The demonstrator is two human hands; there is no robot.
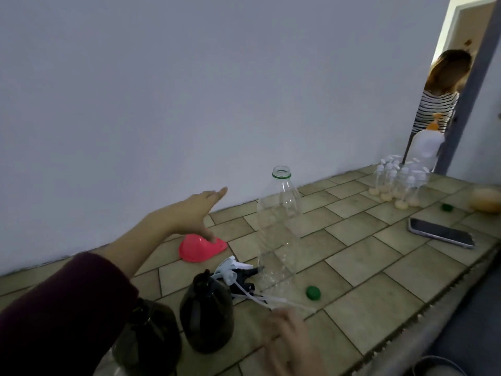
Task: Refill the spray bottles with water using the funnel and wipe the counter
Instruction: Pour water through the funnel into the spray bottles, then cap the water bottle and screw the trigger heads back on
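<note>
The pink funnel [202, 248] lies on its side on the tiled counter [363, 264] near the wall; the left hand [193, 213] hangs over it, fingers spread and holding nothing, thumb at its rim; two dark spray bottles [207, 312] stand uncapped at the near edge, trigger heads [238, 272] lying beside a clear empty bottle [279, 229]; the right hand [291, 340] is blurred, grip impossible to tell
</note>
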